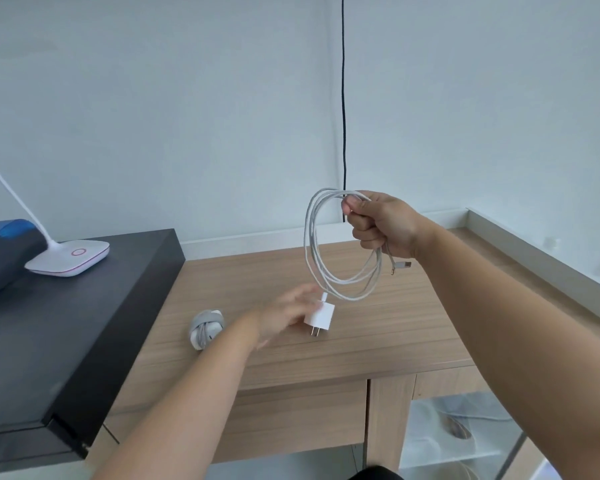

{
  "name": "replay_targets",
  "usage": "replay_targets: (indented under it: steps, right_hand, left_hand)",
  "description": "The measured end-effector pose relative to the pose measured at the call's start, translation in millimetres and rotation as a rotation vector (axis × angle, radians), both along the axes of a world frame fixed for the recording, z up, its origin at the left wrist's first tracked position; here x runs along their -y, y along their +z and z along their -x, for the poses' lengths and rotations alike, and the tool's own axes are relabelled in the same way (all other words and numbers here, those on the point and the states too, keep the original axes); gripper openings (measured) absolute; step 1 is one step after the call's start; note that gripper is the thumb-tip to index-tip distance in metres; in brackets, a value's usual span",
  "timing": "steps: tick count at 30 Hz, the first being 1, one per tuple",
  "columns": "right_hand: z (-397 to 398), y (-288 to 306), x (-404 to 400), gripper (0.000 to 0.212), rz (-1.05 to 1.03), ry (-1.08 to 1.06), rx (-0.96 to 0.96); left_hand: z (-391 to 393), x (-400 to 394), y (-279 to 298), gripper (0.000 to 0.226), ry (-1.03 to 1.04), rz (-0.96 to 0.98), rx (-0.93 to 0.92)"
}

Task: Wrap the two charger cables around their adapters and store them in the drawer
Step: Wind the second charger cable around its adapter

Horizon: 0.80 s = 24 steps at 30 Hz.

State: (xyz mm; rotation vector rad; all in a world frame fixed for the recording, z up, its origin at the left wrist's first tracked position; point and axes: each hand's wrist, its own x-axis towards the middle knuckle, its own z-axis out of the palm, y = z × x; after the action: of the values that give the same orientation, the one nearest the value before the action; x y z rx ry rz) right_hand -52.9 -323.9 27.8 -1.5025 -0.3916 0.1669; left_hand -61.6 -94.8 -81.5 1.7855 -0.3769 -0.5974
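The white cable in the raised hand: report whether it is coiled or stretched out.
Coiled. The white charger cable hangs in several loose loops from the right hand, its plug end dangling free.

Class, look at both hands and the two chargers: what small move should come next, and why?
Probably the left hand should close on the white adapter dangling from the coiled cable that the right hand grips. One wrapped charger already lies on the desk; this one's cable hangs in loose loops, not yet wound round its adapter.
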Motion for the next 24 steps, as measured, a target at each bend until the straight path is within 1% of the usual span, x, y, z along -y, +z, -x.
replay_targets:
  steps: [2, 3, 6, 7, 9, 11, 13, 16, 17, 19, 21, 24]
  right_hand:
    - [0.0, -4.3, 2.4, 0.029, -0.019, -0.001, -0.023]
    - [0.6, -5.8, 3.0, 0.030, -0.025, 0.000, -0.029]
    - [3.2, -7.6, 6.8, 0.030, -0.015, -0.010, -0.037]
    - [4.0, -8.7, 11.0, 0.029, -0.001, -0.021, -0.044]
    - [5.3, -13.3, 23.8, 0.027, 0.069, -0.044, -0.066]
    - [4.1, -22.8, 37.1, 0.025, 0.217, -0.062, -0.093]
    - [1.2, -36.3, 43.3, 0.023, 0.447, -0.083, -0.127]
    - [-8.6, -59.4, 40.7, 0.023, 0.911, -0.140, -0.127]
    - [-13.1, -66.8, 38.1, 0.022, 1.030, -0.149, -0.115]
    - [-21.6, -81.1, 33.9, 0.018, 1.187, -0.171, -0.046]
    - [-27.5, -93.4, 32.2, 0.020, 1.246, -0.208, 0.015]
    - [-30.8, -107.4, 33.3, 0.042, 1.153, -0.226, -0.021]
  left_hand:
    - [5.5, 13.7, -6.7, 0.060, 0.055, -0.170, 0.113]
    - [6.3, 19.4, -10.3, 0.052, 0.080, -0.197, 0.144]
    - [4.2, 24.4, -14.9, 0.018, 0.167, -0.155, 0.187]
    - [3.2, 21.4, -13.5, 0.012, 0.211, -0.108, 0.176]
    - [1.6, 10.5, -10.1, 0.017, 0.294, 0.006, 0.109]
    - [1.0, -3.5, -8.6, 0.019, 0.368, 0.054, 0.050]
    - [1.8, -16.3, -9.3, 0.020, 0.447, 0.095, 0.007]
    - [4.3, -27.0, -9.8, 0.016, 0.533, 0.181, -0.057]
    - [5.2, -28.8, -10.1, 0.013, 0.544, 0.208, -0.079]
    - [8.3, -31.2, -10.0, 0.009, 0.557, 0.263, -0.109]
    - [12.2, -34.2, -10.2, 0.009, 0.584, 0.331, -0.128]
    - [18.7, -39.0, -11.0, 0.017, 0.608, 0.399, -0.168]
